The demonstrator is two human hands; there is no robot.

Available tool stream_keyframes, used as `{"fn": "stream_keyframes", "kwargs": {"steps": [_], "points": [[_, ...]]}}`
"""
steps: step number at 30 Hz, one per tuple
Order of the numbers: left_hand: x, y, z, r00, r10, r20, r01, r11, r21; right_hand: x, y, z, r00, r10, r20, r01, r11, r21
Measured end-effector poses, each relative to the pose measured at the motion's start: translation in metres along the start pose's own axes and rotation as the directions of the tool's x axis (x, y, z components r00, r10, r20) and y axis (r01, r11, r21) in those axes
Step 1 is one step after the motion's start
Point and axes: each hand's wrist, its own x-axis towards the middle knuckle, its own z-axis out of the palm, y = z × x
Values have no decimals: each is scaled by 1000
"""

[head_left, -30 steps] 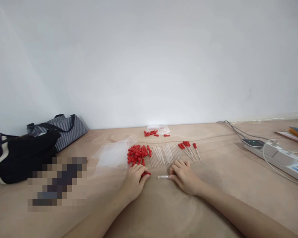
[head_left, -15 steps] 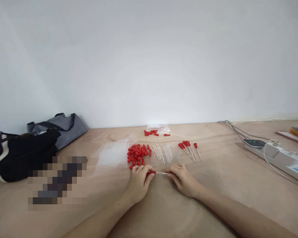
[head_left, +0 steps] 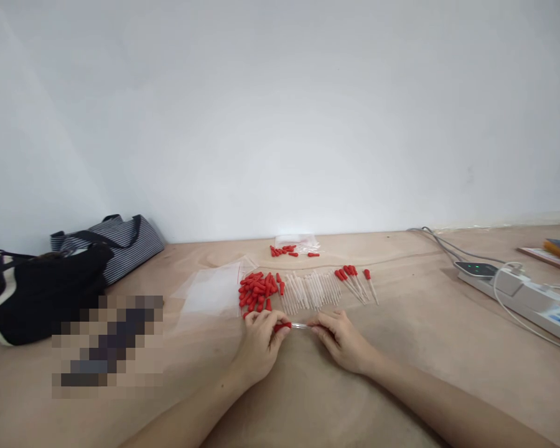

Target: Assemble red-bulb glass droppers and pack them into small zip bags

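The person's left hand (head_left: 260, 341) rests on the tabletop (head_left: 401, 348) near its middle, fingers curled, pinching a small red rubber cap (head_left: 282, 325) between thumb and fingertips. The right hand (head_left: 343, 339) lies just beside it, its fingertips closed on the far end of a thin clear glass tube (head_left: 300, 325). The tube lies level between the two hands, low over the surface, and its left end meets the red cap; whether the cap is already seated on the tube cannot be told at this size.

Just beyond the hands, toward the wall edge of the tabletop, a loose pile of red caps (head_left: 257, 291) lies next to a row of bare glass tubes (head_left: 310, 291) set side by side. To the right of that row lie a few finished droppers (head_left: 354, 281) with red caps on. To the left of the pile, a flat clear plastic bag (head_left: 212, 292) lies on the wood. Farther back, close to the wall, a smaller clear bag (head_left: 297, 241) lies with a few more red caps (head_left: 284, 250) scattered in front of it.

At the left edge of the tabletop sit a black bag (head_left: 37, 295) and a striped tote (head_left: 116, 239) behind it. At the right edge a white power strip (head_left: 518, 292) lies with cables running to it, and some books (head_left: 557, 249) sit at the far right corner.
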Motion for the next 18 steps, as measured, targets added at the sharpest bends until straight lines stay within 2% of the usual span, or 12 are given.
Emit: {"fn": "stream_keyframes", "kwargs": {"steps": [5, 9, 14, 18], "points": [[0, 4, -1, 999, -33, 33, 33, 999, -16, 1, -3, 1, 999, 52, -4, -52, 999, -11], [-1, 6, -1, 999, -36, 30, 36, 999, -6, 1, -5, 0, 1000, 29, -3, -29, 997, -69], [-3, 9, -2, 999, 30, 18, -31, 999, 21, 0, -9, -1, 1000, -6, 6, 7, 982, -187], [-4, 11, -3, 997, 78, -1, -78, 996, 52, 0, -10, 0, 1000, -31, 1, 31, 976, -216]]}}
